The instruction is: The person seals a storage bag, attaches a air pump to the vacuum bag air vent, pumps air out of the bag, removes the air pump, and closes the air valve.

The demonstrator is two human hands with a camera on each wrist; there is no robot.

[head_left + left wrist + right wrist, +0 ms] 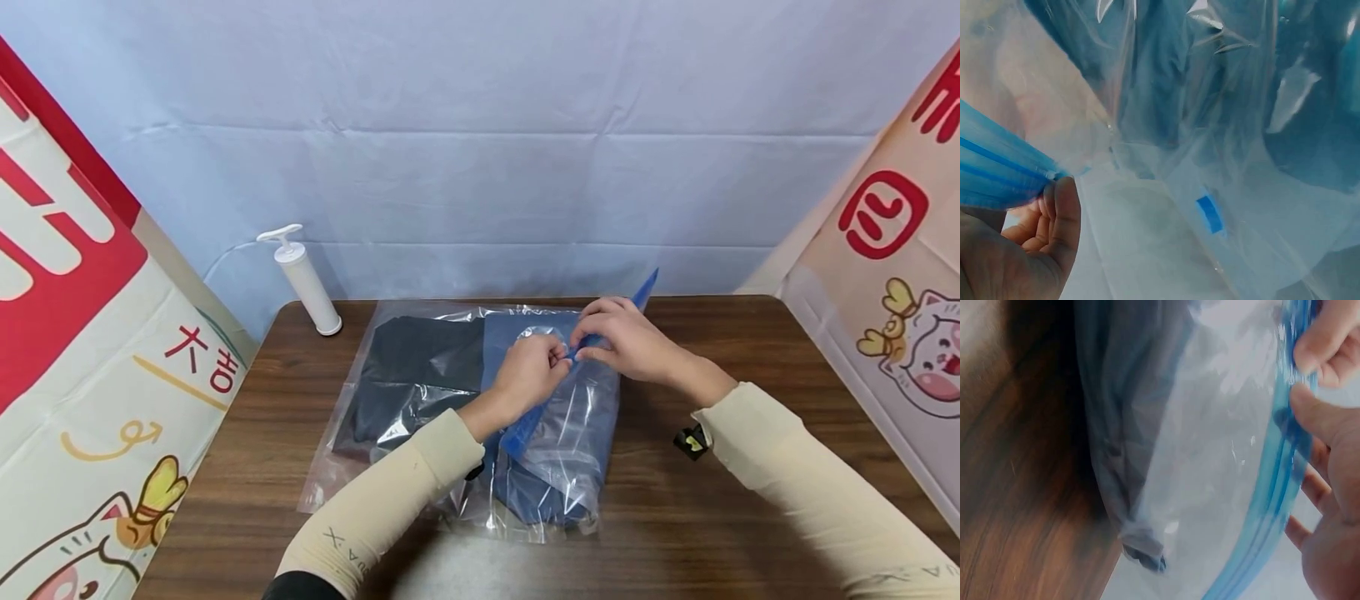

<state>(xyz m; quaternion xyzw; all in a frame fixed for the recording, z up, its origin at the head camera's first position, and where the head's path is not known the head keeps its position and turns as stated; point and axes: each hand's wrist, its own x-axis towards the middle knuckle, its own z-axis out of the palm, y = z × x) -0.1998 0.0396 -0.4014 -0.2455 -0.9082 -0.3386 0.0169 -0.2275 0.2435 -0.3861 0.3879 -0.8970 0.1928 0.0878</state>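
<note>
A clear plastic storage bag [330, 467] lies on the table with folded dark cloth [420, 354] and blue cloth [536, 492] inside. Its blue zip strip [525, 433] runs diagonally up to the right, lifted over the bag's right part. My left hand [528, 371] pinches this strip between thumb and curled fingers. Right beside it, my right hand [618, 337] grips the strip with the thumb in front and fingers behind. The right wrist view shows both thumbs close together on the ridged blue strip [1282, 456]. In the left wrist view, the strip [1004, 165] fans out from my fingertips.
A white hand pump [309, 287] stands upright at the table's back left corner. Brown wooden tabletop [705, 517] shows to the right of the bag. A pale cloth [480, 192] hangs behind the table, and printed banners [892, 317] flank both sides.
</note>
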